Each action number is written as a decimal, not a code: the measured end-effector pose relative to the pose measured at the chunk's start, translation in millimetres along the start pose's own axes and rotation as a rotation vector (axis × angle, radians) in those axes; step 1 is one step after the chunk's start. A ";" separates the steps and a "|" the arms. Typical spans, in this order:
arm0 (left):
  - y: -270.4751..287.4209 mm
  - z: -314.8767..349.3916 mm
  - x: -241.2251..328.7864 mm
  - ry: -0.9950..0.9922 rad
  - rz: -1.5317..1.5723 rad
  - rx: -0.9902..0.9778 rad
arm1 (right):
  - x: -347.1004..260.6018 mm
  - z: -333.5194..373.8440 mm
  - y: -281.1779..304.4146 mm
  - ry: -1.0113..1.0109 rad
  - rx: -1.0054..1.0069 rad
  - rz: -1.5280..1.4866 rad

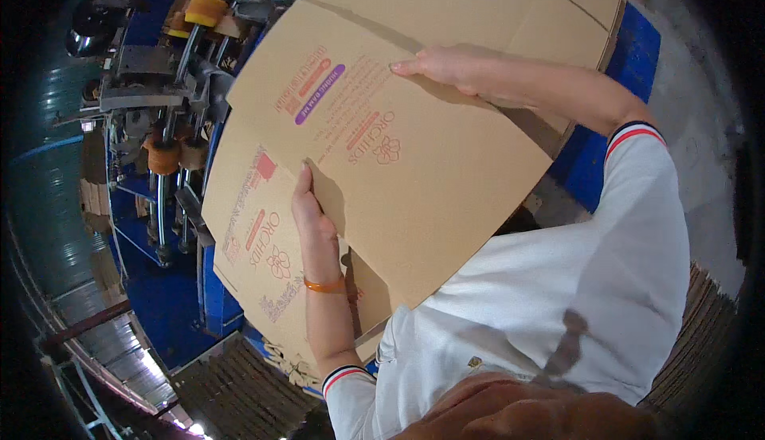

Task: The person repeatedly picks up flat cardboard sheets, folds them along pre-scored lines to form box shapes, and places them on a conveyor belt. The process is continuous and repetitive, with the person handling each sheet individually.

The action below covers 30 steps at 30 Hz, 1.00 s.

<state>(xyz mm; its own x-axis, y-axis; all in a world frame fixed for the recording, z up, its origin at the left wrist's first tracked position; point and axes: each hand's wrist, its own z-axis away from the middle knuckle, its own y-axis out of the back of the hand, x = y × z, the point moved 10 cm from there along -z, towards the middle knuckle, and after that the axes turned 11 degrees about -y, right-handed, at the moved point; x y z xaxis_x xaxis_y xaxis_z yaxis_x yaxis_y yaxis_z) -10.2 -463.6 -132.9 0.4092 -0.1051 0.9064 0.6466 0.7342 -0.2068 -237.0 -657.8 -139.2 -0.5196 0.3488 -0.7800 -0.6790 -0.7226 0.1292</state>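
Across the middle lies a flat, brown cardboard box blank (446, 201) with red and purple print, its near corner reaching my white shirt. My left hand (315, 215) grips it at the near-left edge, thumb on top and the other fingers mostly hidden. At the far edge, my right hand (446, 67) is closed on the same blank, thumb laid over the print and fingers out of sight. Beneath it, at the left, another printed cardboard sheet (239, 237) shows. Plain brown cardboard (478, 2) extends beyond my right hand.
On the left stands a blue machine with metal shafts (162, 209), a yellow roller (205, 11) and an orange-brown roller (163, 157). Stacked cardboard (243, 388) sits at the lower left, with more stacks (693, 336) at the lower right. A blue surface (637, 58) borders the grey floor (701, 121).
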 end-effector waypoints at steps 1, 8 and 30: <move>5.8 -5.1 -10.6 0.009 0.023 0.026 | 3.2 -2.6 2.8 -0.027 0.056 0.021; -6.0 30.7 38.7 -0.921 -0.240 0.153 | -50.4 25.3 -3.6 0.150 0.243 0.931; 86.9 233.6 11.9 -0.859 -1.413 -0.422 | 39.3 198.9 -123.0 0.924 0.216 1.153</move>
<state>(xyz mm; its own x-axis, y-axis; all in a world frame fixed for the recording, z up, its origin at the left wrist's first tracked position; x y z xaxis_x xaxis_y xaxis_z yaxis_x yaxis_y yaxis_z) -99.5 -244.4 -54.0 -0.9367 -0.0008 0.3502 0.3453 0.1637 0.9241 -277.1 -436.5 -64.0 -0.3629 -0.8889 -0.2797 -0.2385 -0.2015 0.9500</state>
